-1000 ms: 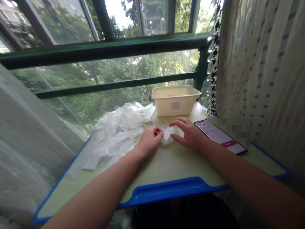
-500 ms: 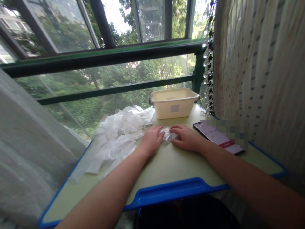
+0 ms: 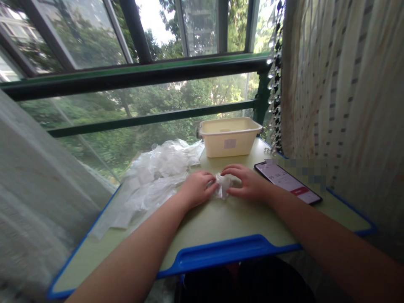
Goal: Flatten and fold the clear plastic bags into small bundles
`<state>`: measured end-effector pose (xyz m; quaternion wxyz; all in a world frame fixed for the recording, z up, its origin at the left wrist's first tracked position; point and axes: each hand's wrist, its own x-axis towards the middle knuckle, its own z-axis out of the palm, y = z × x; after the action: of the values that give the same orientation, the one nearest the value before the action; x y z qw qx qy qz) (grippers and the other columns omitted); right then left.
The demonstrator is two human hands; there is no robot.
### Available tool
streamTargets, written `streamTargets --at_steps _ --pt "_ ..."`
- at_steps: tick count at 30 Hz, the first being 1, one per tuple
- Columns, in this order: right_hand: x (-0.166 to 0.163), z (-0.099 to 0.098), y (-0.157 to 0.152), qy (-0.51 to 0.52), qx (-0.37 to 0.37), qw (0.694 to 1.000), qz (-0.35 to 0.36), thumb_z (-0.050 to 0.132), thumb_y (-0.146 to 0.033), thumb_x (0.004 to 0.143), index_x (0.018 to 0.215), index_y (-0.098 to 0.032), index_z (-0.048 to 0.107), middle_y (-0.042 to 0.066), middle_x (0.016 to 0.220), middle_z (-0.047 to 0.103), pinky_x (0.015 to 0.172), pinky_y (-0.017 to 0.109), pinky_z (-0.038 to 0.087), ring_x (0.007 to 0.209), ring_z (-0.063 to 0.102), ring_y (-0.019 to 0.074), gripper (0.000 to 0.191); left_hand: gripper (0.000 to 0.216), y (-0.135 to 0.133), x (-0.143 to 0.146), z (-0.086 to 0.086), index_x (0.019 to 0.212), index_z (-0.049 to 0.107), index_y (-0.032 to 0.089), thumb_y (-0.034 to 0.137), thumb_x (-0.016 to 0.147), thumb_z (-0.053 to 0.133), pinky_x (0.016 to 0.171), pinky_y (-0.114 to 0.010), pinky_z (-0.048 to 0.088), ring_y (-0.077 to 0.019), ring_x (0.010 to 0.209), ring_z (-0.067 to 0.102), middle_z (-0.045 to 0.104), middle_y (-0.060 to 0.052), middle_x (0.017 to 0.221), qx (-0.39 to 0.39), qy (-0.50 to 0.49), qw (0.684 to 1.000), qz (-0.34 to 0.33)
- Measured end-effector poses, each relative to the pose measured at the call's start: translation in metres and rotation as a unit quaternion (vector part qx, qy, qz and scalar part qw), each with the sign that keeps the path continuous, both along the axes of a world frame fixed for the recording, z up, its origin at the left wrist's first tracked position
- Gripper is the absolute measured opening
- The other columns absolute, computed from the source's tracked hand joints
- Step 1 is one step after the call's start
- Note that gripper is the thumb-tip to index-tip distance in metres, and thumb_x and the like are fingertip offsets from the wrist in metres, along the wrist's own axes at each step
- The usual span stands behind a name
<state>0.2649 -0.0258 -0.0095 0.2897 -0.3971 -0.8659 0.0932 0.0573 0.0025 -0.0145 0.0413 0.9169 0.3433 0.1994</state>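
Plastic [image 3: 222, 185] between left hand [image 3: 197, 189], right hand [image 3: 249, 183]

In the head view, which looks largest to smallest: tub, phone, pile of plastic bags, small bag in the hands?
1. pile of plastic bags
2. tub
3. phone, nearly tub-sized here, but nearer the camera
4. small bag, partly hidden
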Motion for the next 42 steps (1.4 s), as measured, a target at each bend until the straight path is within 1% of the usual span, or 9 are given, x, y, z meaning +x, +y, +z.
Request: streamTargets --at_steps 4,9,18,22,26,32,35,38,42 --pt "-0.002 0.001 -0.005 -0.042 0.043 0.998 -0.022 0.061 -0.037 0.071 0.095 -0.017 0.063 0.01 0.097 0.057 0.085 0.037 0.042 0.094 0.052 0.0228 0.031 0.031 -0.011 0.002 0.005 0.084 0.066 0.017 0.039 0.084 0.044 0.073 -0.031 0.043 -0.0207 0.08 0.057 0.063 -0.008 0.084 0.048 0.071 0.994 0.073" --pt "-0.006 0.003 -0.013 -0.071 0.02 0.997 -0.007 0.06 -0.055 0.067 0.11 -0.016 0.056 0.012 0.105 0.056 0.086 0.039 0.042 0.097 0.052 0.0253 0.058 0.035 -0.024 0.007 0.009 0.077 0.061 0.017 0.042 0.086 0.038 0.063 -0.03 0.041 -0.0208 0.072 0.058 0.063 -0.007 0.077 0.057 0.126 0.978 0.157" --pt "-0.013 0.007 -0.021 -0.065 -0.024 0.997 0.044 0.068 -0.041 0.063 0.108 -0.018 0.057 0.009 0.1 0.058 0.086 0.036 0.042 0.094 0.053 0.0231 0.052 0.034 -0.031 0.005 0.012 0.104 0.057 0.019 0.04 0.088 0.036 0.066 -0.031 0.045 -0.0216 0.078 0.061 0.065 -0.007 0.088 0.018 0.093 0.975 0.199" --pt "-0.012 0.004 -0.02 -0.033 -0.034 0.998 0.038 0.066 -0.031 0.065 0.101 -0.018 0.059 0.008 0.099 0.057 0.085 0.032 0.043 0.092 0.053 0.0203 0.039 0.036 -0.023 -0.002 0.012 0.117 0.055 0.022 0.035 0.088 0.039 0.088 -0.036 0.041 -0.0242 0.107 0.051 0.053 -0.01 0.122 0.042 0.029 0.994 0.093" --pt "-0.007 0.006 -0.015 0.013 -0.047 0.998 0.041 0.063 -0.027 0.068 0.097 -0.019 0.06 0.006 0.096 0.059 0.079 0.03 0.045 0.087 0.055 0.018 0.031 0.04 -0.01 -0.01 0.009 0.103 0.065 0.02 0.036 0.091 0.03 0.096 -0.033 0.037 -0.0203 0.109 0.051 0.058 -0.007 0.117 -0.064 -0.005 0.998 -0.02" --pt "0.0 0.002 -0.002 0.133 -0.091 0.987 -0.02 0.059 -0.031 0.075 0.089 -0.016 0.059 0.005 0.087 0.061 0.071 0.028 0.047 0.076 0.057 0.0149 0.021 0.047 -0.002 -0.013 0.012 0.094 0.067 0.015 0.043 0.089 0.03 0.088 -0.029 0.042 -0.0192 0.094 0.058 0.066 -0.005 0.101 -0.199 -0.097 0.975 0.004" --pt "0.0 -0.002 0.002 0.182 -0.097 0.978 -0.042 0.056 -0.034 0.077 0.085 -0.016 0.059 0.004 0.083 0.061 0.068 0.028 0.047 0.074 0.057 0.015 0.02 0.041 -0.002 -0.015 0.014 0.09 0.068 0.016 0.035 0.089 0.032 0.091 -0.028 0.04 -0.0181 0.097 0.057 0.065 -0.003 0.103 -0.23 -0.093 0.968 -0.031" --pt "-0.001 -0.004 0.004 0.2 -0.089 0.972 -0.08 0.052 -0.035 0.08 0.083 -0.016 0.059 0.003 0.076 0.061 0.062 0.027 0.045 0.069 0.056 0.0147 0.02 0.032 -0.001 -0.019 0.011 0.093 0.068 0.018 0.03 0.086 0.039 0.096 -0.028 0.036 -0.0184 0.106 0.053 0.06 -0.004 0.115 -0.204 -0.051 0.976 -0.062" --pt "-0.002 -0.004 0.004 0.167 -0.012 0.976 -0.14 0.048 -0.032 0.082 0.076 -0.017 0.059 0.003 0.072 0.059 0.063 0.027 0.043 0.068 0.055 0.0148 0.02 0.035 -0.009 -0.02 0.006 0.105 0.064 0.019 0.039 0.08 0.051 0.098 -0.034 0.035 -0.0234 0.112 0.048 0.053 -0.008 0.125 -0.087 0.042 0.993 -0.064"
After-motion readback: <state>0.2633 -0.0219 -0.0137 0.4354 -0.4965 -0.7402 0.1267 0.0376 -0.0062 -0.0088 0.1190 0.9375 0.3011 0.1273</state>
